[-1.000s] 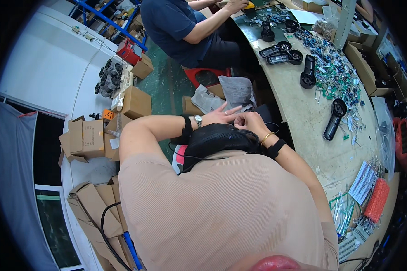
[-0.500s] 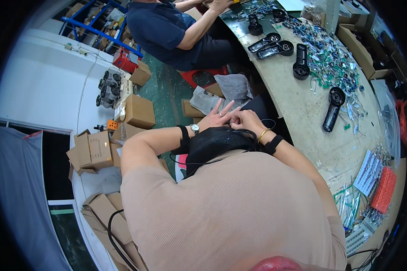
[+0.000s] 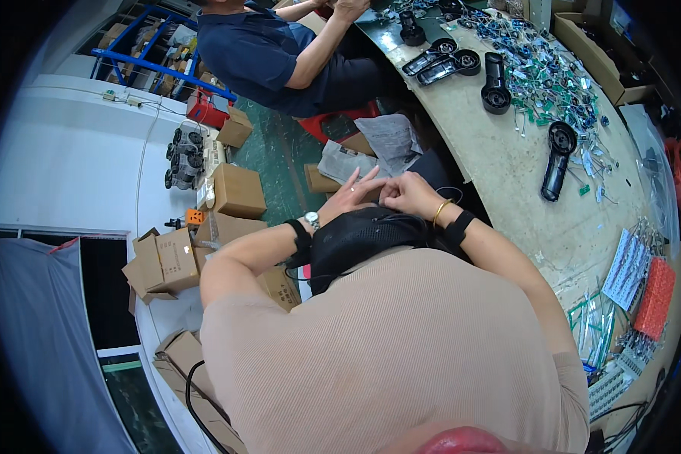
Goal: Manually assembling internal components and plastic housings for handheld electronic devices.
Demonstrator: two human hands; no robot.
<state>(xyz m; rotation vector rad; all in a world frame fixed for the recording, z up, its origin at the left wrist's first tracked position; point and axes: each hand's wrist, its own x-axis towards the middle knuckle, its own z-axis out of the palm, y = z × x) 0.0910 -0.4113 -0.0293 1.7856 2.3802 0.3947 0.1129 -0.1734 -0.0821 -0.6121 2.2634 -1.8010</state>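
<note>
Both my hands are over my lap, just beyond a black mesh-sided pouch (image 3: 371,231) at my waist. My left hand (image 3: 348,198) has its fingers stretched out and spread, with a ring on one and a watch (image 3: 312,219) at the wrist. Close against its fingertips is my right hand (image 3: 416,195), fingers curled together in a pinch. Whatever the pinch may hold is hidden. A gold bangle (image 3: 442,212) and a black band (image 3: 458,227) circle my right wrist. A thin dark cable loops by that wrist.
On the worktable (image 3: 507,170) to my right lie black handheld-fan-shaped housings (image 3: 558,160), a heap of small wired circuit boards (image 3: 548,72) and a red bubble-wrap bundle (image 3: 654,299). A person (image 3: 272,57) sits ahead on a red stool (image 3: 337,121). Cardboard boxes (image 3: 238,189) stand on the left.
The whole view has shifted a little, so the table items appear higher. My left fingers have drawn slightly back; my right hand keeps its pinch beside them.
</note>
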